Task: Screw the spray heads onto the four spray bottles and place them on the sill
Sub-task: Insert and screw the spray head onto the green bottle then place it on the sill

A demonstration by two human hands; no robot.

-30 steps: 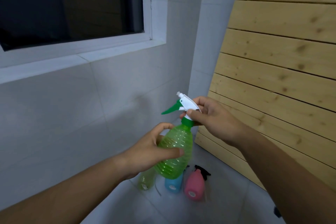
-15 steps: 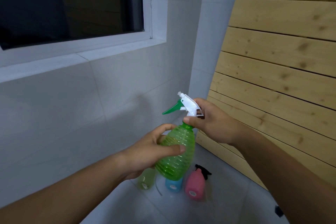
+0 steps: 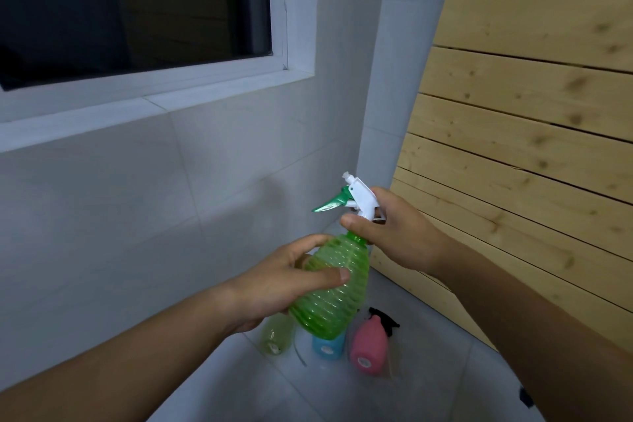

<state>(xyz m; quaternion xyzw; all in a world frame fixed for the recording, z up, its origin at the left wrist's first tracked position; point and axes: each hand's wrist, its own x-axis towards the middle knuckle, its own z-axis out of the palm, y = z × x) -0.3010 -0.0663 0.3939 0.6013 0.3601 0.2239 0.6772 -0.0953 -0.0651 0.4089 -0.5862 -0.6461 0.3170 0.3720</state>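
Now left hand [image 3: 274,288] grips green bottle [image 3: 334,288], right hand [image 3: 394,233] pinches spray head [image 3: 359,197].

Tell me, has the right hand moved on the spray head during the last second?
Yes. The right hand slid slightly down toward the green bottle neck, judged against the wooden panel.

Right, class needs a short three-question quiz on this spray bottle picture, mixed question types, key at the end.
1. True or false: the sill already holds a bottle.
2. Which hand grips the green bottle by its body?
A. left hand
B. right hand
C. neither
3. Fill in: the pink bottle on the floor has a ____ spray head.

Key: 1 false; 2 A; 3 black. The right hand is at the neck, under the white head.
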